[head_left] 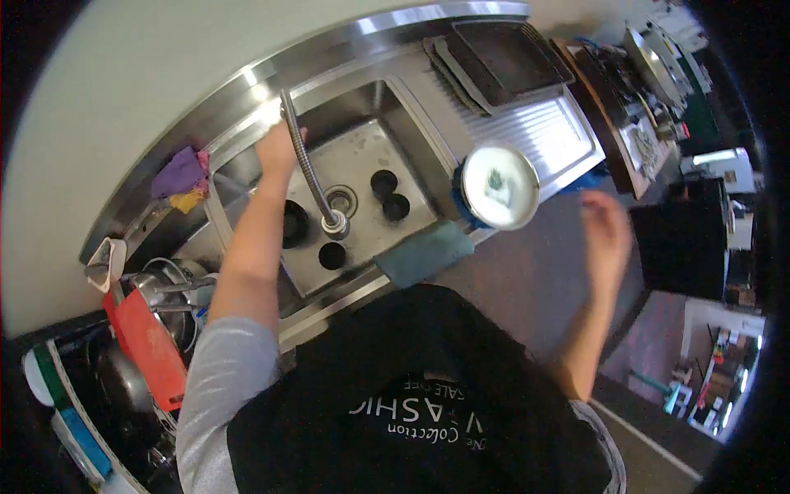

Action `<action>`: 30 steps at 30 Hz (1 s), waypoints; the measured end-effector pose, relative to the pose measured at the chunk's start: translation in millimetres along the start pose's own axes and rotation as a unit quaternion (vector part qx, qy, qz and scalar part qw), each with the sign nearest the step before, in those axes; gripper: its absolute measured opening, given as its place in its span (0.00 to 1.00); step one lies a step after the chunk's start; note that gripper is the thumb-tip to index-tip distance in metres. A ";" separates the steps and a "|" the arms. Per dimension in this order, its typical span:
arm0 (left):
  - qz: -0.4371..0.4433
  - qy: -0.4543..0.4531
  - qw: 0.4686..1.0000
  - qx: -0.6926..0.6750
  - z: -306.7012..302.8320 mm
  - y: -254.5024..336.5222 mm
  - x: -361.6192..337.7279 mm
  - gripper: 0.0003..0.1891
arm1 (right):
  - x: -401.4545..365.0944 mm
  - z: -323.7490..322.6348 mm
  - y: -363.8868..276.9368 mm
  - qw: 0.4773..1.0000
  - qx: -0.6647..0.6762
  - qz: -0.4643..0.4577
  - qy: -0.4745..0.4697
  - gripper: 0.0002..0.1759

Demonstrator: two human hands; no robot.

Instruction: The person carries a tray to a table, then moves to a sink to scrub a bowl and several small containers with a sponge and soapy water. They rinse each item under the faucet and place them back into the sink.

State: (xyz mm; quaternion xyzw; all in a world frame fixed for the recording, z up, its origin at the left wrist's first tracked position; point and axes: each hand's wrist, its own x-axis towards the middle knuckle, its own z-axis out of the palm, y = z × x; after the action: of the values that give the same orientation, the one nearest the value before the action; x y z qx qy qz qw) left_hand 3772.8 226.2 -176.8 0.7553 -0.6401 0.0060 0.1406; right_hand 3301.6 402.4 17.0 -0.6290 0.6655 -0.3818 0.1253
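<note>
Head view looks down over a black apron to a steel sink set in the counter. The left hand is at the back rim of the sink, touching the foot of the flexible faucet. Its fingers are hidden on the far side, so I cannot tell if they are closed on it. The spray head hangs over the basin, near the drain and between several dark cups. The right hand is blurred, in the air off the counter edge, with fingers open and holding nothing. A round white plate lies near it on the sink edge. A teal cloth hangs over the front rim.
</note>
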 end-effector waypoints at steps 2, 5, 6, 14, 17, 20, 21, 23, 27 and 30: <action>-0.098 -0.014 0.989 -0.112 33.2 -22.3 -23.3 0.18 | -2.2 57.0 29.7 0.993 -0.047 0.002 -0.110 0.18; -0.195 -0.029 0.909 -0.368 48.5 -37.8 -77.9 0.20 | 6.7 100.7 70.8 0.978 -0.087 -0.059 -0.181 0.27; -0.221 -0.012 0.835 -0.504 43.0 -27.8 -103.1 0.20 | 10.0 108.6 71.4 0.973 -0.090 -0.054 -0.206 0.29; -0.184 0.078 0.692 -0.694 -39.7 93.9 -176.7 0.30 | 34.6 146.5 101.3 0.908 -0.191 -0.073 -0.365 0.44; -0.258 0.144 0.687 -0.664 -39.7 97.9 -170.6 0.29 | 38.3 155.9 108.2 0.900 -0.202 -0.065 -0.380 0.41; -0.274 0.219 0.724 -0.594 -38.9 93.9 -164.6 0.29 | 45.2 159.1 113.3 0.898 -0.180 -0.065 -0.396 0.37; -0.273 0.224 0.736 -0.578 -42.9 89.6 -165.8 0.29 | 45.9 159.6 112.0 0.898 -0.172 -0.065 -0.401 0.35; -0.263 0.233 0.759 -0.549 -50.1 78.9 -168.9 0.27 | 48.8 164.8 122.8 0.916 -0.136 -0.058 -0.373 0.34; -0.167 0.335 0.861 -0.343 -62.9 70.3 -170.8 0.08 | 52.5 163.7 123.4 0.935 -0.103 -0.004 -0.340 0.29; -0.027 0.442 0.888 -0.121 -89.0 91.5 -178.1 0.13 | 50.4 170.7 132.3 0.973 -0.007 -0.029 -0.230 0.23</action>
State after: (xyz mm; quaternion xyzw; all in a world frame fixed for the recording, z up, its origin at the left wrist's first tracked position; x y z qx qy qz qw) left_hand 3667.3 404.7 -106.3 0.6686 -0.4869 0.2579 0.4993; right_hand 3305.0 284.6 -170.9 -0.7195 0.6033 -0.2259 0.2595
